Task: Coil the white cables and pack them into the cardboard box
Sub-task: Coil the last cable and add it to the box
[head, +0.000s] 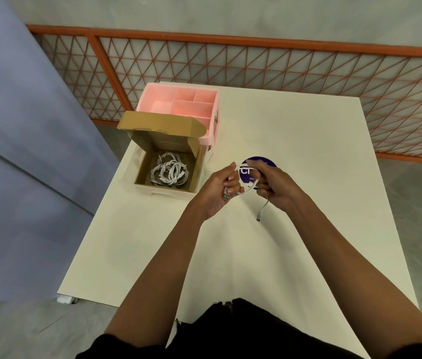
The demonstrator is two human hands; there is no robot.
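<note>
At the bench's (308,156) left edge the cardboard box (143,168) stands open, its lid flap (158,123) leaning back against a pink compartment organiser (179,103), and a loose heap of coiled white cables (169,172) lies on its floor. That heap is springy and tangled, so a fresh coil dropped on it could snag a loop or roll back out. Just right of the box, held above the bench, the left hand (220,189) is curled around one side of a small white cable (246,192) loop, with the USB plug (226,196) poking out below its fingers. The loop spans a round purple label (259,163) stuck to the bench beneath it. The right hand (277,187) pinches the loop's other side. If either grip slackens on the way to the box, the turns will likely spring apart and need rewinding. A short tail with the small connector (258,218) dangles free below the right hand and could catch on the box wall. The cable looks thin, smooth and stiff, wound in a few tight turns.
</note>
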